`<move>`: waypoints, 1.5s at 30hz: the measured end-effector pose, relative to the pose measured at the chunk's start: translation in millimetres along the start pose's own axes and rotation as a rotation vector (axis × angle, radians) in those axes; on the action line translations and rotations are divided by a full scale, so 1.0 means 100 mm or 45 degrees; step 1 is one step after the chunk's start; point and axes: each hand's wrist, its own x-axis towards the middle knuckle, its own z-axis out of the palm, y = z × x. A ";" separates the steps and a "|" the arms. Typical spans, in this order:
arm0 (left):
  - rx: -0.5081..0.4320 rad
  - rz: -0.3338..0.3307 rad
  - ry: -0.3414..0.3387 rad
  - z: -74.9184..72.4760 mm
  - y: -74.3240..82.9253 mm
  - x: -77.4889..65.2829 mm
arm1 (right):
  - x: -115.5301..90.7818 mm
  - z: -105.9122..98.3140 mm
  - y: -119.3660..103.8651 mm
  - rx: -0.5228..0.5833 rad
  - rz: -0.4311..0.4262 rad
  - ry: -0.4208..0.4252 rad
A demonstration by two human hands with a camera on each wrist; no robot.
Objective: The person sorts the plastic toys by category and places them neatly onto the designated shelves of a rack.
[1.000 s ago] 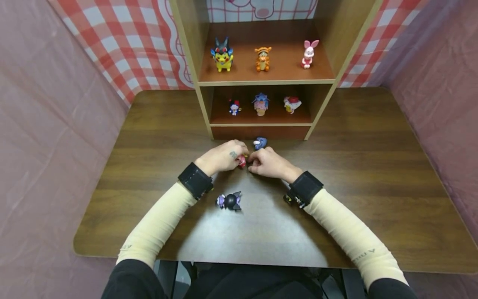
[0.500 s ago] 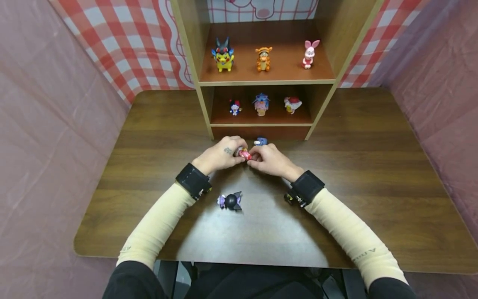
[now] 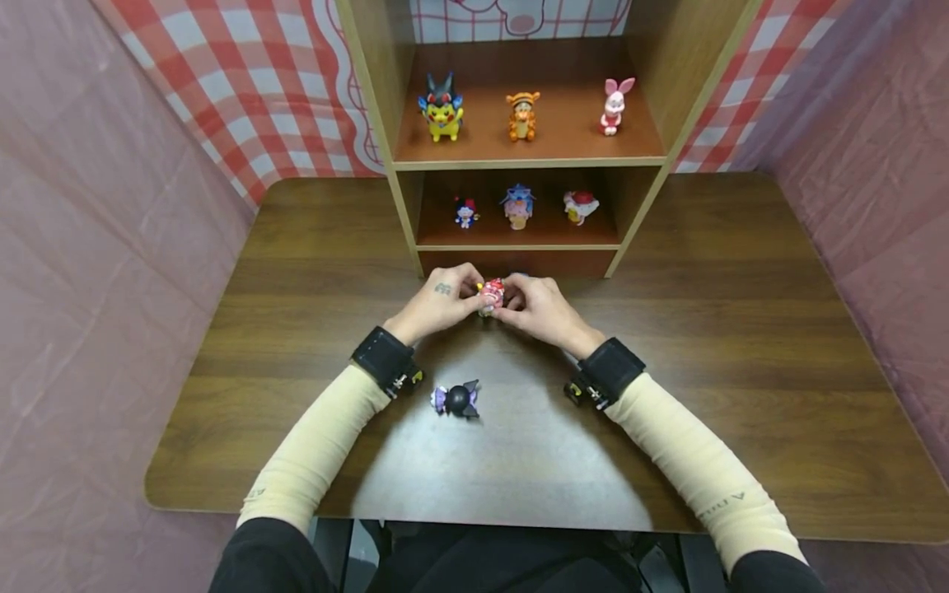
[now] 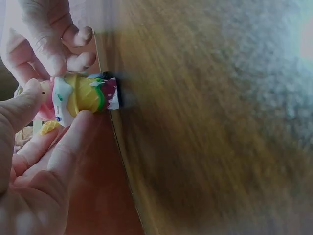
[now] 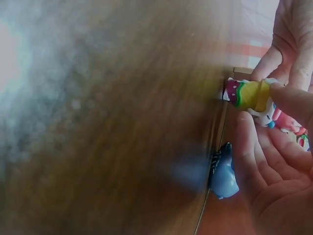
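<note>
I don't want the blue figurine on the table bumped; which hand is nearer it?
Right. The right hand is in front of the blue figurine, mostly hiding it in the head view; the left hand is farther left.

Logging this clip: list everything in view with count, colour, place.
table: one, brown, foreground
shelf unit: one, brown, back of table
checked cloth: at least one, red and white, behind shelf unit
drapes: two, pink, either side
cone figurine: one, pink and yellow, before shelf unit
blue figurine: one, blue, by shelf unit
black figurine: one, black and purple, table
hooded figurine: one, yellow and black, upper shelf left
tiger figurine: one, orange, upper middle
eared figurine: one, pink, upper right
small figurine: one, blue and red, lower shelf left
icecream figurine: one, blue and pink, lower middle
capped figurine: one, white and red, lower right
wristbands: two, black, wrists
sleeves: two, cream, forearms
left grip, right grip: one each, holding cone figurine
</note>
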 end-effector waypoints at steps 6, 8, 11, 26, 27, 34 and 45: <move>-0.024 -0.037 0.017 0.00 -0.02 -0.02 | 0.02 0.00 -0.01 -0.033 0.007 -0.018; -0.025 -0.054 0.002 -0.02 -0.02 -0.03 | 0.02 -0.01 -0.02 -0.037 0.014 -0.031; -0.038 -0.077 -0.035 -0.04 -0.02 -0.03 | 0.02 -0.02 -0.03 -0.039 0.043 -0.042; 0.008 -0.045 -0.056 -0.01 -0.02 -0.04 | 0.00 -0.07 -0.03 -0.042 0.096 -0.104; 0.009 -0.047 -0.052 -0.01 -0.01 -0.04 | 0.00 -0.07 -0.03 -0.040 0.092 -0.107; -0.014 -0.049 -0.026 0.00 -0.01 -0.06 | 0.01 -0.06 -0.03 -0.062 0.079 -0.103; 0.018 -0.031 -0.029 0.03 0.01 -0.08 | -0.01 -0.08 -0.06 -0.060 0.080 -0.116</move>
